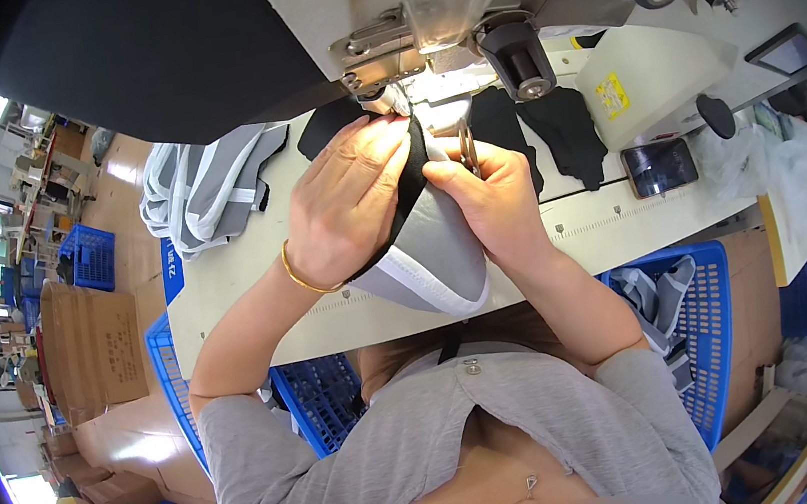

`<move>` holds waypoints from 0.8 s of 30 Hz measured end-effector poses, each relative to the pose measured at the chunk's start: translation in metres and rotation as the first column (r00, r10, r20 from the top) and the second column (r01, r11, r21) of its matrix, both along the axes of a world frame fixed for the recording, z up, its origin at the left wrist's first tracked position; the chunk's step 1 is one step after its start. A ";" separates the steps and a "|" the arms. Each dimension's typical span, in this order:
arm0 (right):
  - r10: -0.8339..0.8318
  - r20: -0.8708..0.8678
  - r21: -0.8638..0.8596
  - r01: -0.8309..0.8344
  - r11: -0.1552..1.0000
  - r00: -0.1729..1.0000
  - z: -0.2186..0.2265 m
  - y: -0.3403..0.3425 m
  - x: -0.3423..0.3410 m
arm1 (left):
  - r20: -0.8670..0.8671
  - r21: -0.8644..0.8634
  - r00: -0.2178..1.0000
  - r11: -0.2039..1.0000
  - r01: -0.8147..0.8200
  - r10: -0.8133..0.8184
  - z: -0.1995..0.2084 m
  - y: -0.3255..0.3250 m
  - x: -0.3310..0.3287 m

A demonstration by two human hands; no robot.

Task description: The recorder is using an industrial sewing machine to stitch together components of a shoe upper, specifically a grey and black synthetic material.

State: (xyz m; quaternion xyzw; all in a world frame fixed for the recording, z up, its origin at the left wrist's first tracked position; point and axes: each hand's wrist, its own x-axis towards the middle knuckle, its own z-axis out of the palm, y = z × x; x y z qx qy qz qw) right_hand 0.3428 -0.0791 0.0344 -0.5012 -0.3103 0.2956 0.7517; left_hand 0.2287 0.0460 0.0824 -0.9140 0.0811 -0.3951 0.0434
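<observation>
A grey fabric piece (441, 232) with a white edge strip and a black band (411, 194) lies under the lit needle area of a sewing machine (443, 81). My left hand (349, 198), a gold bangle at its wrist, is closed on the black band, fingertips close to the presser foot. On the other side, my right hand (489, 191) pinches the grey fabric between thumb and fingers. Small metal thread snips (467, 146) stick up among the right fingers. How the snips are held is partly hidden.
Grey-and-white pieces (205, 191) are piled on the table's left; black pieces (566, 136) lie right of the needle. A phone (660, 168) rests near the machine base. Blue baskets (714, 315) flank my lap, the right one holding more pieces. Cardboard boxes (92, 341) stand on the floor leftward.
</observation>
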 end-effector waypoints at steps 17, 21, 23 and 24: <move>-0.024 0.047 -0.051 0.027 0.998 0.999 -0.004 -0.004 0.003 | 0.092 -0.754 0.927 0.634 -0.174 0.364 -0.025 0.025 -0.028; -0.050 0.124 -0.109 0.063 0.992 0.991 0.007 -0.009 0.002 | 0.068 -0.818 0.989 -0.575 -0.019 -0.129 -0.032 0.033 -0.040; -0.044 0.144 -0.153 0.066 0.986 0.989 0.010 -0.010 0.003 | 0.088 -0.828 0.979 -0.560 -0.030 -0.183 -0.029 0.025 -0.034; -0.047 0.164 -0.159 0.073 0.985 0.985 0.010 -0.009 0.003 | 0.097 -0.833 0.973 -0.553 -0.037 -0.211 -0.028 0.022 -0.032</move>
